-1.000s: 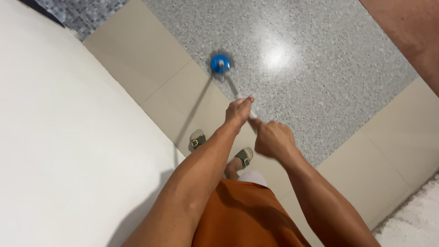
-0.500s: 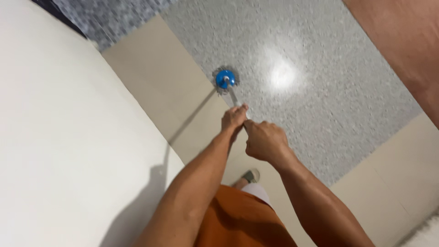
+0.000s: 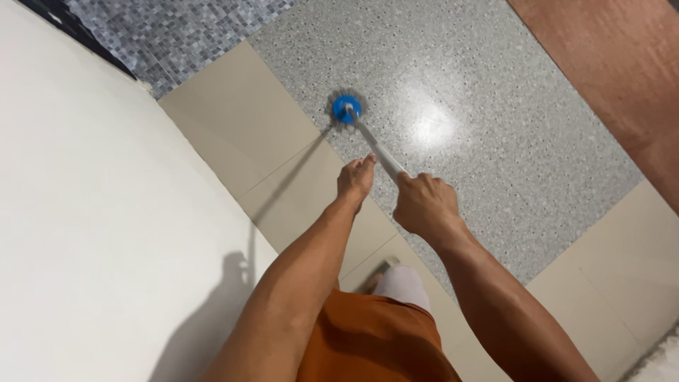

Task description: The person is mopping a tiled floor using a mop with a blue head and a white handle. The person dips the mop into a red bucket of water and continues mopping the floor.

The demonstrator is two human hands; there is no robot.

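We've got the mop handle (image 3: 378, 152) in both hands, one above the other, so the pole slants down and away from us to the blue mop head (image 3: 346, 109), which sits flat on the speckled grey floor (image 3: 495, 141), just past the edge where the grey meets the beige tile strip (image 3: 240, 127). Right hand (image 3: 424, 206): fingers wrapped tight round the pole, the firm grip. Left hand (image 3: 355, 178) sits w/ the pole beside it, fingers curled, but we can't tell if they close round it or just steady it. Room: white wall (image 3: 92, 212) on the left w/ our arm's shadow on it, small mosaic tiles (image 3: 177, 35) at the top left corner, reddish floor (image 3: 608, 71) top right, ceiling light glare on the grey
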